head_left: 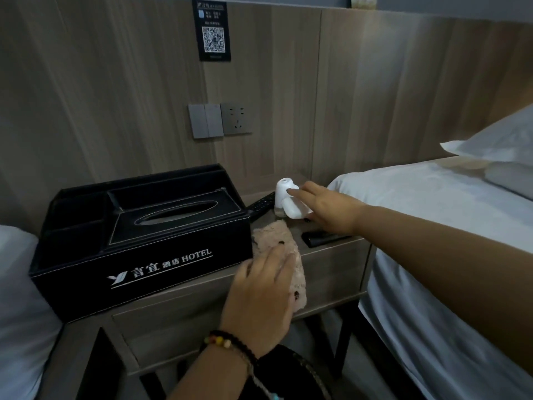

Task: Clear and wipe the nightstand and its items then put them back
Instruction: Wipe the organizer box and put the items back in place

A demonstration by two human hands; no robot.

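The right hand appears to pinch the white plastic diffuser, light, smooth and tippy, by its middle, while the left hand lies flat on the soft cloth.

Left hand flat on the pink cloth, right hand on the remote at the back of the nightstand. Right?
Not quite. The right hand holds the white device, not the remote, which lies just beside it. The rest stands: the left hand is flat on the pink cloth, and the right reaches to the back of the nightstand. The head view shows it.
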